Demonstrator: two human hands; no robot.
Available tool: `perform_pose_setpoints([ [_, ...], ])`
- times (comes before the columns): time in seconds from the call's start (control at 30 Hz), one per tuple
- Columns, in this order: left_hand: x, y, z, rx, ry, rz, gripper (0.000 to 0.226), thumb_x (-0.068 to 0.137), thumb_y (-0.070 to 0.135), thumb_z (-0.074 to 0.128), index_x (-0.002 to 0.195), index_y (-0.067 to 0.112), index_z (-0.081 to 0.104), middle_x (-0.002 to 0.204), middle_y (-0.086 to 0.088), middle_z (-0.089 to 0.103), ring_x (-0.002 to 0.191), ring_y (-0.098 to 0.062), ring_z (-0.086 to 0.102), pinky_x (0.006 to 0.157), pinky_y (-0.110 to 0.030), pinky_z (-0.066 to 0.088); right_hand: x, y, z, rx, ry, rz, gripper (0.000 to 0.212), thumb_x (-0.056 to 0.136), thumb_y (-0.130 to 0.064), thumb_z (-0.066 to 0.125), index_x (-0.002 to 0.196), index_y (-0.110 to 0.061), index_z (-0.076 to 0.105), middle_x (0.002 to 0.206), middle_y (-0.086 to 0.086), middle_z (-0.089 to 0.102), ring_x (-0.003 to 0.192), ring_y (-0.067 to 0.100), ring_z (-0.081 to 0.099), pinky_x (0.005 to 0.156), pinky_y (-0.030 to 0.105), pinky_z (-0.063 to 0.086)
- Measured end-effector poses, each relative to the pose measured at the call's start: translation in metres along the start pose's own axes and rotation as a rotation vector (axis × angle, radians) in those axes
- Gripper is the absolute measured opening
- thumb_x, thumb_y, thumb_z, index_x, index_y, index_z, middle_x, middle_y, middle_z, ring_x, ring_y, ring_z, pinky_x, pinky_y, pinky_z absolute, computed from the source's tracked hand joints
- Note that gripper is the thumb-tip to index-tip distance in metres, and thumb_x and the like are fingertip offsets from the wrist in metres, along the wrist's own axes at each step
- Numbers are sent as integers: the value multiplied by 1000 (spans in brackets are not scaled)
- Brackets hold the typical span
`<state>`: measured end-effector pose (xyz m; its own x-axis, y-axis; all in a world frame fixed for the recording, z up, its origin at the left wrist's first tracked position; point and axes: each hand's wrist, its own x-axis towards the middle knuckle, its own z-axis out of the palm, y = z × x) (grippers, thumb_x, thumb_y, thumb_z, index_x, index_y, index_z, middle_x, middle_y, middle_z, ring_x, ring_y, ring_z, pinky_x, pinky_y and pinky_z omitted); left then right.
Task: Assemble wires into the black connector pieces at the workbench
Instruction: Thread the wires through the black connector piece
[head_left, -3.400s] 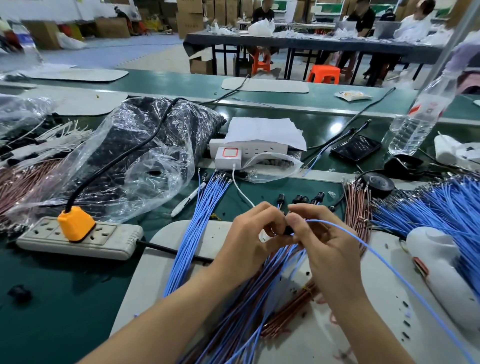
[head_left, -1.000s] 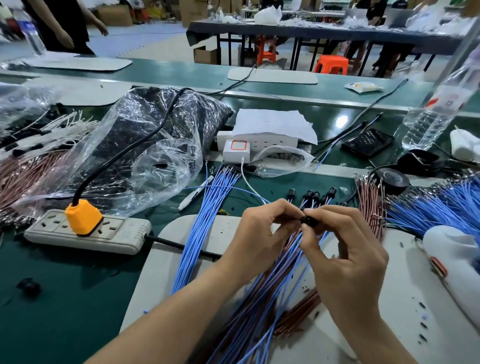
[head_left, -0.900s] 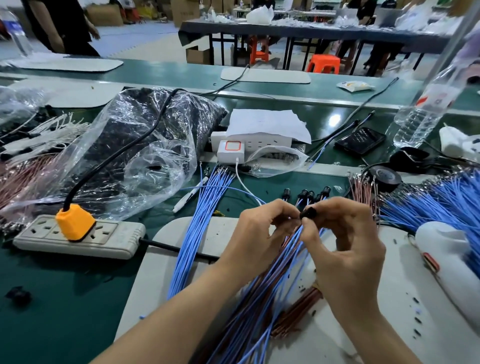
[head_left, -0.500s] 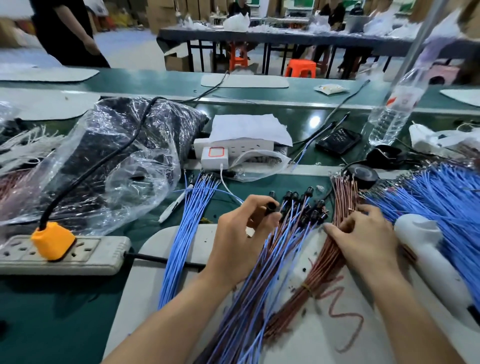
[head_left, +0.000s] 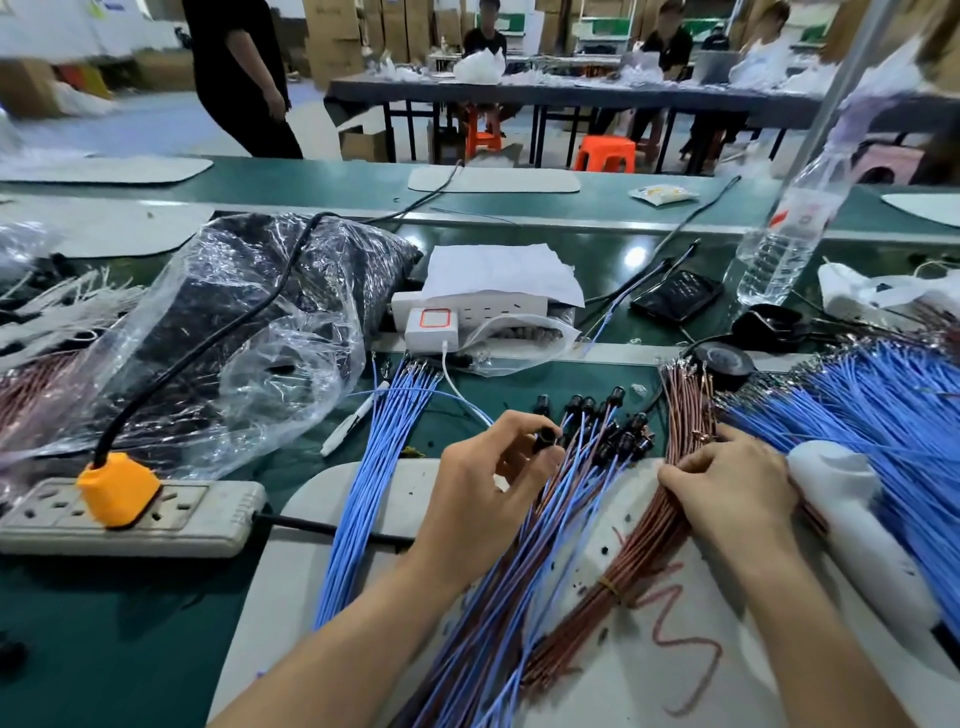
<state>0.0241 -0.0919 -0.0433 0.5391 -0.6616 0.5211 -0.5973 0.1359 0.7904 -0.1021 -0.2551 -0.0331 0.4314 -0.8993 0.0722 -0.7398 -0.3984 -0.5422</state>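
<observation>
In the head view, the left hand (head_left: 488, 483) is pinching a connector (head_left: 545, 433) over the mat's (head_left: 280, 597) far edge. The right hand (head_left: 727, 483) is curling its fingertips into the brown wires (head_left: 649, 540) toward the mat's right edge; whether one is already pinched is unclear. It should be isolating a single wire and gripping it close behind the terminal

Single view, worn on your head. Wide-angle, facing forward and down onto the green workbench (head_left: 130, 623), close over the grey mat (head_left: 613, 691) at the near edge. Far work table (head_left: 571, 96) runs along the top, distant.
</observation>
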Motion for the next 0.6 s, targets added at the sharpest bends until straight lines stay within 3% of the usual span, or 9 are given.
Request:
perform_pose_setpoints([
  [0.1, 0, 0, 1, 4, -11, -2, 20, 89, 32, 57, 98, 15, 64, 73, 1, 67, 59, -6, 57, 59, -18, 49, 0, 1, 0, 16, -7, 20, 35, 76, -29, 76, 49, -29, 54, 150, 5, 40, 136, 31, 34, 110, 42, 30],
  [0.27, -1, 1, 1, -6, -11, -2, 15, 90, 29, 59, 97, 17, 64, 73, 2, 66, 58, -7, 57, 58, -19, 49, -2, 0, 4, -118, -22, -2, 19, 82, -42, 71, 77, -23, 72, 155, 6, 30, 139, 31, 26, 113, 39, 24],
  [0.33, -1, 2, 1, -12, -12, -9, 14, 89, 29, 59, 97, 18, 63, 73, 3, 66, 58, -8, 58, 59, -19, 49, -3, -3, 0, -66, -37, 24, 15, 81, -36, 73, 69, -28, 68, 154, 3, 34, 138, 30, 29, 112, 38, 26],
  [0.43, -1, 2, 2, -1, -14, -9, 17, 89, 31, 58, 98, 18, 64, 74, 2, 66, 58, -9, 59, 59, -21, 51, -4, -5, -5, 48, -37, 42, 31, 79, -27, 74, 55, -32, 55, 149, 2, 42, 137, 29, 33, 113, 40, 26],
  [0.6, -2, 1, 2, 5, -8, -19, 22, 89, 35, 59, 98, 16, 65, 76, 1, 69, 66, -15, 63, 63, -28, 53, -2, -4, -3, 359, 135, 60, 26, 78, -17, 70, 56, -26, 60, 131, 1, 59, 123, 28, 48, 108, 45, 33],
])
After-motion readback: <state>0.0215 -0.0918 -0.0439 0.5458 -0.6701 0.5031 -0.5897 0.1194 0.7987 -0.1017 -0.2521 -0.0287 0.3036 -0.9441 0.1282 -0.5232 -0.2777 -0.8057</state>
